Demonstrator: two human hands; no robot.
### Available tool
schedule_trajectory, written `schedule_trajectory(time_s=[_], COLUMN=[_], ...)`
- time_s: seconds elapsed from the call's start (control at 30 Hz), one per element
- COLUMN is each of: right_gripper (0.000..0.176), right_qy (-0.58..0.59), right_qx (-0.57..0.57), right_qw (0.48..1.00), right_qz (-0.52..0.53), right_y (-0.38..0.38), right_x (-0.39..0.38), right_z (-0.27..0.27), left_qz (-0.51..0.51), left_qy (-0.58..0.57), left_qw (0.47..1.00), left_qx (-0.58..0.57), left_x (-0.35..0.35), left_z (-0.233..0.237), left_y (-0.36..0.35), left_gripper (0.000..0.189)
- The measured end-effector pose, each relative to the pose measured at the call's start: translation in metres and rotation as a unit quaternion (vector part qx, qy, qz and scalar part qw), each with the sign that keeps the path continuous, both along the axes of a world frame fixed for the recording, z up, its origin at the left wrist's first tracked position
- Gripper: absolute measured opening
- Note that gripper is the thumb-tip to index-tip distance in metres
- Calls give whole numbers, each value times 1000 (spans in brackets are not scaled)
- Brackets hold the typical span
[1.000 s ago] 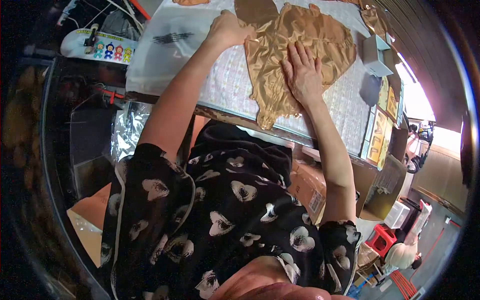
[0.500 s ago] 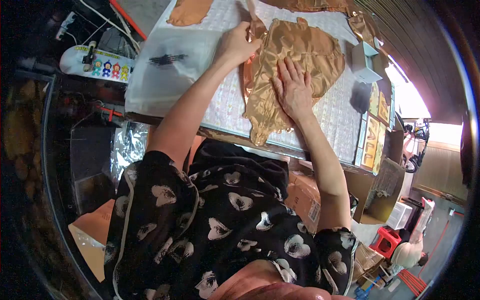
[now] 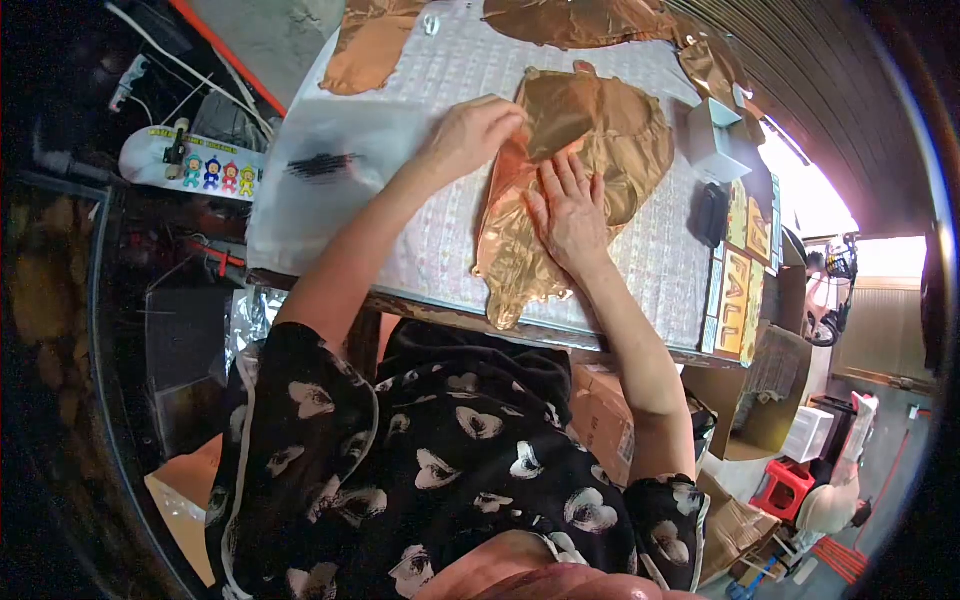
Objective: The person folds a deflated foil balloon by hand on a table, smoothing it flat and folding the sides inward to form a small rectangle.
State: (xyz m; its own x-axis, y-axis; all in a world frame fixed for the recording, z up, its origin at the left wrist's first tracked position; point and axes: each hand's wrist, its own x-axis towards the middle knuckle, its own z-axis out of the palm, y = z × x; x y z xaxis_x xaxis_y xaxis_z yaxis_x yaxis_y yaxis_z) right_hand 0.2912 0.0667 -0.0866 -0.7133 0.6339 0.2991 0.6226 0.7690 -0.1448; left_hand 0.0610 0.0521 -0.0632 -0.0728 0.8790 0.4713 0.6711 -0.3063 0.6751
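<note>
A deflated gold foil balloon [image 3: 635, 165] lies flat and wrinkled on the table, its left edge folded in over itself. My right hand [image 3: 575, 220] rests on it with fingers stretched out, pressing the foil down. At the balloon's upper left edge is my left hand [image 3: 470, 138], its thumb and fingers pinched together on the foil. Left of that hand, a clear plastic bag [image 3: 345, 205] with dark print lies on the table.
More copper foil balloons lie at the table's far side, one at the left [image 3: 365, 60] and one at the back [image 3: 575, 20]. On the right stand a small white box [image 3: 718, 140], a black object [image 3: 712, 215] and printed cards [image 3: 738, 305]. A skateboard [image 3: 190, 165] is off to the left.
The reddish foil strip by my left hand has come over to the right onto the balloon. My right hand stays flat on the foil. The view has shifted slightly.
</note>
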Motion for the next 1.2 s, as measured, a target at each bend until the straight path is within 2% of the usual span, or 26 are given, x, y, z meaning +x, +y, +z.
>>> schedule_trajectory(time_s=[0.07, 0.1, 0.13, 0.2, 0.3, 0.4, 0.73, 1.07, 1.2], right_gripper=[57, 56, 56, 55, 55, 55, 55, 50, 42], right_qy=[3, -5, -12, -18, -24, -21, -11, 17, 7], right_qx=[-4, -4, -5, -6, -11, -9, -4, -8, 15], right_qw=[1000, 1000, 1000, 1000, 1000, 1000, 1000, 1000, 999], right_qz=[-2, -3, -4, -5, -7, -6, -1, -2, 41], right_y=[-1, -1, -2, -2, -2, -1, -1, 0, -8], right_x=[0, 0, 0, -1, -1, -1, -1, 2, 2], right_z=[2, 3, 4, 4, 6, 5, 7, 6, 21], left_qz=[-6, -12, -11, 11, 2, -19, -25, -2, -5], left_qy=[46, 71, 71, 232, 266, 280, 283, 308, 305], left_qw=[995, 997, 997, 973, 963, 958, 953, 947, 948], left_qx=[86, 38, 39, -7, -33, -66, -108, -95, -95], left_x=[-15, -19, -21, -14, -12, -14, -12, -13, -14], left_z=[-10, -14, -20, -16, -25, -30, -29, -37, -40], left_y=[12, 15, 16, 13, 18, 17, 16, 19, 20], left_gripper=[20, 27, 27, 35, 37, 43, 47, 51, 51])
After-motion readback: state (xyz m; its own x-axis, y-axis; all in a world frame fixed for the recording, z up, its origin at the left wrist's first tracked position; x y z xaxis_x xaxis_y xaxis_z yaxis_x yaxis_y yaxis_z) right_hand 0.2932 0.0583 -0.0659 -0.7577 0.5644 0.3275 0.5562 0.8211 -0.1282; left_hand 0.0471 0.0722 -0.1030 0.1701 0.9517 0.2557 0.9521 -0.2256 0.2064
